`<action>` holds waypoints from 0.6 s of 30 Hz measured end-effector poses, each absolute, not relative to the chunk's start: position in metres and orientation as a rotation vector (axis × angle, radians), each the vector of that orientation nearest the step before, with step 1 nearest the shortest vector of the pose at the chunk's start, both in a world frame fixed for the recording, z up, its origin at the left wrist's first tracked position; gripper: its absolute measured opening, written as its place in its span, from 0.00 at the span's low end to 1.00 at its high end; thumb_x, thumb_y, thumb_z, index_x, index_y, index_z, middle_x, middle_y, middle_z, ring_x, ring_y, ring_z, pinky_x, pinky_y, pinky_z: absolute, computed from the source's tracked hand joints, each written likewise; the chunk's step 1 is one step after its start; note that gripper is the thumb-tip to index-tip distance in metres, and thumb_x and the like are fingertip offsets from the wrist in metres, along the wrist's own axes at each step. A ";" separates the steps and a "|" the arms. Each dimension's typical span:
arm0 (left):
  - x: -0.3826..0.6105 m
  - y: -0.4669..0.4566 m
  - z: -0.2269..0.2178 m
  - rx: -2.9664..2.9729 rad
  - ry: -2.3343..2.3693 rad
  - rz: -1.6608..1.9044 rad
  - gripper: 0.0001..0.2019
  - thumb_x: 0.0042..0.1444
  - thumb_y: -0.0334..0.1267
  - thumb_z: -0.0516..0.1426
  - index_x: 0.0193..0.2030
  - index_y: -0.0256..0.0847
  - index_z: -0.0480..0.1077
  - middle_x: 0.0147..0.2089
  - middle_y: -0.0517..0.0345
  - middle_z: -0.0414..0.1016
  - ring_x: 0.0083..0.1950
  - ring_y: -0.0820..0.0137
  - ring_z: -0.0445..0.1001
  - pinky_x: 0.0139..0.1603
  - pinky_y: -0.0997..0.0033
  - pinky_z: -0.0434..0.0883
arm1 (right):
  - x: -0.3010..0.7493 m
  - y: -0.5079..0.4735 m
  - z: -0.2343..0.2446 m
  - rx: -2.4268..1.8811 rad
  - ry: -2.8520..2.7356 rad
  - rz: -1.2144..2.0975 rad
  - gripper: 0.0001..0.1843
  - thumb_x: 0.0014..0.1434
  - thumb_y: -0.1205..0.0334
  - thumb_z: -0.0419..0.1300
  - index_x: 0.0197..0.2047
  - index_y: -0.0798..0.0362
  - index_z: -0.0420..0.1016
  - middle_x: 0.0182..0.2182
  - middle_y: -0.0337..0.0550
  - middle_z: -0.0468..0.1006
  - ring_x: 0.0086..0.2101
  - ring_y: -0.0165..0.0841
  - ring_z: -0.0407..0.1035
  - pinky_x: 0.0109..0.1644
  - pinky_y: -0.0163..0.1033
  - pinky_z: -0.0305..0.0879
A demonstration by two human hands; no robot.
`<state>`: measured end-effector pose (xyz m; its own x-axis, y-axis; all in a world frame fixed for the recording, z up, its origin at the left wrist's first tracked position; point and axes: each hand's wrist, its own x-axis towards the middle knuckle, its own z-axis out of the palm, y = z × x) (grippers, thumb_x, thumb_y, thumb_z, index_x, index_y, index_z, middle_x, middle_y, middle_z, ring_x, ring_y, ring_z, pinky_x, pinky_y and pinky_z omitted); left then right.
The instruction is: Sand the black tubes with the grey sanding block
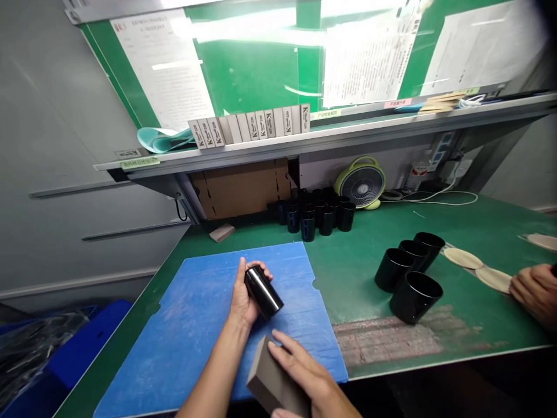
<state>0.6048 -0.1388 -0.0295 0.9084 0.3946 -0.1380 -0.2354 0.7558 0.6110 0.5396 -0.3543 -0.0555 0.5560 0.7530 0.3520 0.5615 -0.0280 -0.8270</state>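
My left hand [243,303] is wrapped round a glossy black cup [264,293], tilted on its side above the blue mat [191,325]. Which end of the cup is its mouth, I cannot tell. In my right hand [315,374] is a grey-brown sanding block [274,374], gripped near the mat's front edge, below the cup and apart from it. Part of the block is hidden by my fingers.
Several larger black cups [416,296] stand to the right. Smaller black cups [308,223] cluster at the back beside a green fan [362,184]. Similar blocks [256,125] line the shelf; another block [222,233] lies behind the mat. A co-worker's hand [535,290] rests by beige discs [494,279].
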 end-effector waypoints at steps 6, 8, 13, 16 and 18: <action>0.616 -0.132 -0.045 0.781 0.208 0.295 0.24 0.61 0.59 0.57 0.35 0.36 0.75 0.30 0.54 0.73 0.28 0.69 0.74 0.30 0.69 0.75 | 0.550 -0.380 -0.057 -1.895 -0.723 -0.004 0.33 0.69 0.56 0.58 0.74 0.39 0.55 0.68 0.48 0.62 0.66 0.45 0.60 0.68 0.55 0.62; 0.617 -0.134 -0.049 0.789 0.242 0.288 0.25 0.62 0.60 0.55 0.34 0.36 0.74 0.28 0.54 0.73 0.27 0.68 0.74 0.29 0.68 0.74 | 0.551 -0.367 -0.066 -1.982 -0.745 -0.165 0.33 0.69 0.58 0.58 0.74 0.39 0.54 0.68 0.49 0.60 0.65 0.47 0.59 0.66 0.57 0.63; 0.618 -0.134 -0.051 0.794 0.304 0.316 0.23 0.63 0.57 0.54 0.31 0.37 0.72 0.27 0.54 0.73 0.25 0.67 0.74 0.27 0.68 0.73 | 0.550 -0.317 -0.074 -2.078 -0.890 -0.377 0.35 0.67 0.65 0.57 0.74 0.40 0.53 0.64 0.54 0.59 0.60 0.50 0.61 0.60 0.59 0.68; 0.617 -0.130 -0.050 0.780 0.278 0.255 0.24 0.63 0.59 0.54 0.31 0.37 0.72 0.27 0.53 0.74 0.25 0.68 0.74 0.28 0.69 0.73 | 0.557 -0.297 -0.064 -2.071 -0.907 -0.402 0.37 0.66 0.68 0.57 0.74 0.40 0.53 0.62 0.55 0.59 0.57 0.49 0.62 0.58 0.58 0.69; 0.614 -0.129 -0.049 0.787 0.253 0.221 0.26 0.62 0.61 0.54 0.32 0.37 0.73 0.28 0.52 0.74 0.27 0.68 0.75 0.29 0.70 0.73 | 0.563 -0.291 -0.057 -2.059 -0.920 -0.398 0.38 0.66 0.69 0.57 0.75 0.40 0.52 0.62 0.55 0.59 0.56 0.48 0.62 0.57 0.58 0.69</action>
<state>0.6145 -0.1286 -0.0489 0.9470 0.2886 -0.1411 -0.1015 0.6856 0.7209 0.5632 -0.2907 -0.0573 0.6819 0.4686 0.5616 0.7302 -0.3912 -0.5602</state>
